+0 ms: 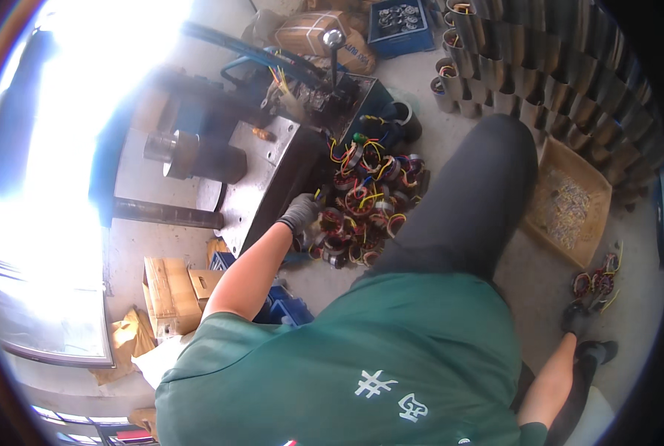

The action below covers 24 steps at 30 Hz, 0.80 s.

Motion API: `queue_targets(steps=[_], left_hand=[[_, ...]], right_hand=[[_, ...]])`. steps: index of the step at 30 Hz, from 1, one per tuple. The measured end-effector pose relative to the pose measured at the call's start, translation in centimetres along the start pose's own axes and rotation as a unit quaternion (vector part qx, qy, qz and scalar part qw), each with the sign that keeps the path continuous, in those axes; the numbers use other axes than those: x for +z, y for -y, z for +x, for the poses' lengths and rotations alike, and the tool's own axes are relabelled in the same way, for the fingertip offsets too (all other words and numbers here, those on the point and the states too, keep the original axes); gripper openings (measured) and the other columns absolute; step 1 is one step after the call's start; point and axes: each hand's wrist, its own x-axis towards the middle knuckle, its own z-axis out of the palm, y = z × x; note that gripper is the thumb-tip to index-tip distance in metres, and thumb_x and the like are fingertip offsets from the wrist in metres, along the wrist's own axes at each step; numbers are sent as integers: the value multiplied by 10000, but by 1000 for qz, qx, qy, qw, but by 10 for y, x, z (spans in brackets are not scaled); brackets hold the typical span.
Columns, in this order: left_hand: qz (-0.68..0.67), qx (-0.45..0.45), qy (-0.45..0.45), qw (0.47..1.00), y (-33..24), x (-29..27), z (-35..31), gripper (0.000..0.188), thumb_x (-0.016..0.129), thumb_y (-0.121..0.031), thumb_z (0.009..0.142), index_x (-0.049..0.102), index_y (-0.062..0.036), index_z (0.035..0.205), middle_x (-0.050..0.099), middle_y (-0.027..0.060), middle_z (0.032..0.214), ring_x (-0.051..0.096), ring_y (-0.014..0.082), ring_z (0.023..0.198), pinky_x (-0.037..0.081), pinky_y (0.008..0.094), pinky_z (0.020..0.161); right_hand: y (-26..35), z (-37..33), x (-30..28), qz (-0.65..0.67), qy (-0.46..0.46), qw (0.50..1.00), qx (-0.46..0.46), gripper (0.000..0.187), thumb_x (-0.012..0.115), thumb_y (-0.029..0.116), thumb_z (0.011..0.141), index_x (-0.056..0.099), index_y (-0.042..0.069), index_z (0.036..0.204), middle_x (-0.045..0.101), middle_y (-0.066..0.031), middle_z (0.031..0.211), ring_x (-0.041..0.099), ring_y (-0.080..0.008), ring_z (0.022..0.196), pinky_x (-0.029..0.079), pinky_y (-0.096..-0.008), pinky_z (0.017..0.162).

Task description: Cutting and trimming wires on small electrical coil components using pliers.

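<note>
Several motor stators with copper windings and coloured lead wires lie heaped in a pile [362, 199] ahead of me. At the pile's left edge is my left hand [300, 213] in a grey glove, its fingers curled; what they hold is hidden. Out at the lower right, my right hand [574, 318] in a dark glove reaches low beside a small cluster of wound stators [602, 282] with yellow wires. Its fingers appear closed on one of them, though they are dark and small here.
A press with a steel table [269, 160] and thick columns [168, 213] stands left of the pile. Grey metal tubes [495, 56] are stacked at upper right. A tan tray [596, 241] holds small pieces. A blue bin [403, 46] and cardboard boxes [170, 293] sit around.
</note>
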Motion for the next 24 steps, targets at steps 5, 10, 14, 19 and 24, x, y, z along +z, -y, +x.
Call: queue_targets(steps=[5,10,14,19,24], left_hand=[[264,12,-55,963,60,24,48,345,594,-307,868,628,-93,1136,669,168,1037,635,323,966,483,423,843],[483,22,-25,875,122,22,71,452,620,-267,844,540,-93,1254,588,158,1177,580,281,1065,443,379,904],[680,65,45,729,149,38,99,557,653,-265,815,481,-110,1321,500,153,1338,501,279,1201,382,349,1006],[285,89,-179,938,99,70,60,542,632,-62,708,528,-59,1240,577,201,1176,542,414,1092,440,468,919],[192,432,-296,830,-27,63,13,534,576,46,677,547,-93,1192,568,178,1101,567,367,1034,462,436,906]], right_hand=[[-62,-25,11,-529,128,711,-445,520,700,77,705,595,40,1214,630,-112,1156,605,-246,1014,480,-358,860],[-25,-20,-115,-476,213,743,-420,486,614,88,781,556,58,1263,577,-100,1234,529,-236,1134,433,-347,939],[-26,30,-311,-463,287,759,-355,462,546,96,841,525,71,1302,534,-90,1295,468,-228,1229,396,-338,1003],[-104,36,-234,-885,186,77,-420,493,536,109,872,442,49,1353,520,-118,1304,471,-227,1238,387,-356,1016],[-91,88,-331,-883,71,-368,-282,280,558,184,897,523,83,1156,585,10,906,549,-124,735,434,-268,641]])
